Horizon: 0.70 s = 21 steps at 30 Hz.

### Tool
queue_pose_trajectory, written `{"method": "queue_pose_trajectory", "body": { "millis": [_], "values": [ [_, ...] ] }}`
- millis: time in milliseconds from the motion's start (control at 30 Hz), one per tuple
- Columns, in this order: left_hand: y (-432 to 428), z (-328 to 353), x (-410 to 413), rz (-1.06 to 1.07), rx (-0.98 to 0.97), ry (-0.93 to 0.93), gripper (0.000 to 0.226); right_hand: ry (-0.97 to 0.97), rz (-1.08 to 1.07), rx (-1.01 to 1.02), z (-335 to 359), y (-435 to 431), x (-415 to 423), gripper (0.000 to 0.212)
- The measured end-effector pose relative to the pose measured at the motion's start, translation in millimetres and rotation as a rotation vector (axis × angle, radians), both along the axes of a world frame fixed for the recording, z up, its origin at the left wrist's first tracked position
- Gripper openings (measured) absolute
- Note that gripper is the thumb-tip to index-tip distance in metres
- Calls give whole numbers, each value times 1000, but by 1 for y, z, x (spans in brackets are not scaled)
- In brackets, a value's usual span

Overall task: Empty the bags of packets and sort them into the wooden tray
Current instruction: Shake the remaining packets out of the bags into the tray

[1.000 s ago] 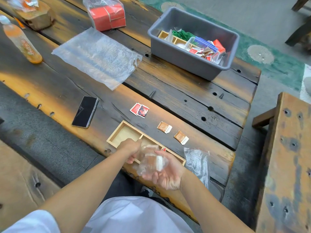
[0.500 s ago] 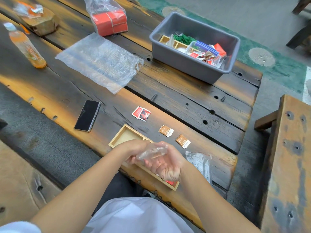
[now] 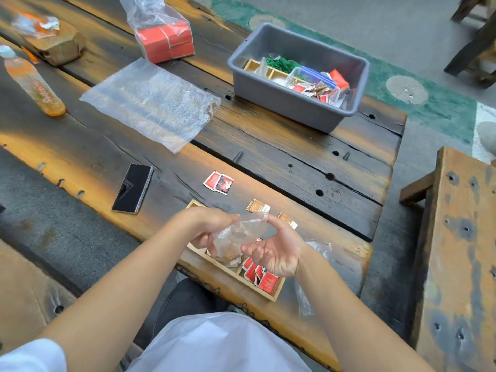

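Note:
A small clear plastic bag is upended over the wooden tray at the table's near edge. My left hand grips its top left and my right hand holds its right side, palm up. Brown packets lie under the bag's mouth in a middle compartment. Red packets fill the right compartment. Two red packets and two brown packets lie loose on the table beyond the tray. An empty clear bag lies to the right of my right wrist.
A grey tub at the back holds another wooden tray, bags and packets. A large flat clear bag, a black phone, an orange drink bottle and a bagged red box lie to the left. A bench stands on the right.
The bag has been tipped mouth-down over the tray, and brown packets have dropped into the middle compartment. The right hand has shifted right, uncovering the red packets.

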<state>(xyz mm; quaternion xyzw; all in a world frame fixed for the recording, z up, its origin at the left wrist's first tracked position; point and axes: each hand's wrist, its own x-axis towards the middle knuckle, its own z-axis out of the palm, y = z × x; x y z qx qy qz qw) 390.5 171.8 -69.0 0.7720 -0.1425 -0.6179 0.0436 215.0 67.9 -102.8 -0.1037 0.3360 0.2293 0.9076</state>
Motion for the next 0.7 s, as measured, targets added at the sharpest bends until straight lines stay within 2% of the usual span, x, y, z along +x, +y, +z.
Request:
{"method": "queue_pose_trajectory", "body": {
  "millis": [67,167,233,367,500,600,700],
  "values": [
    [-11,12,1,-41,-20,-13,76,12,-5,-93,11,-9,-1,76],
    [-34,35,-9,-69,-155,-90,58,40,-21,-247,28,-25,-6,71],
    [-50,42,-18,-88,-280,-177,48,60,-44,-373,34,-39,-12,60],
    [-73,38,-49,-262,-464,-387,52,122,-128,-663,40,-57,-41,32],
    [-85,9,-97,-249,-640,-351,50,343,-155,-996,34,-63,-87,6],
    [-82,-19,-137,-216,-678,-263,48,532,-204,-1151,9,-64,-124,11],
    [-71,-45,-171,-240,-653,-179,51,668,-195,-1231,-22,-54,-153,26]
  ]
}}
